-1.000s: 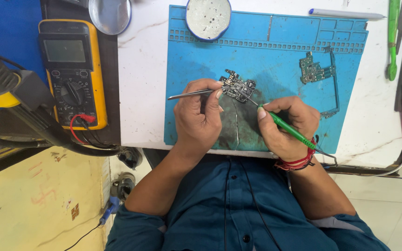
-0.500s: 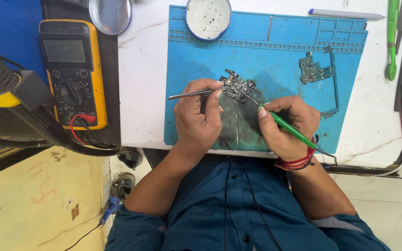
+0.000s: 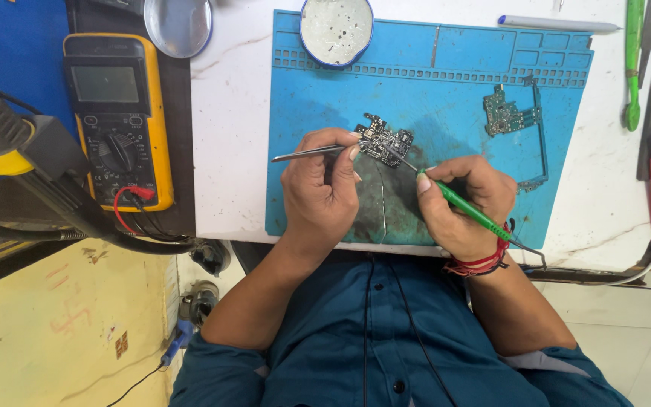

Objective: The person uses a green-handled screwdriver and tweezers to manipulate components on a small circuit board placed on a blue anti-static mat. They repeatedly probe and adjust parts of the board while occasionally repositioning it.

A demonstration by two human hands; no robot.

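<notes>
A small dark circuit board [image 3: 385,141] lies on the blue work mat [image 3: 461,83]. My left hand [image 3: 322,188] grips metal tweezers [image 3: 307,154], their tips at the board's left edge. My right hand [image 3: 457,203] holds a green-handled soldering iron [image 3: 465,205] like a pen, its thin tip touching the board's lower right corner. Both wrists rest on the mat's worn grey patch near the front edge. Red threads circle my right wrist.
A second green circuit board with a frame [image 3: 512,114] lies at the mat's right. A round white tin [image 3: 336,29] sits at the mat's top. A yellow multimeter [image 3: 118,117] stands left, beside a metal dish [image 3: 178,24]. Green and red tools [image 3: 633,60] lie far right.
</notes>
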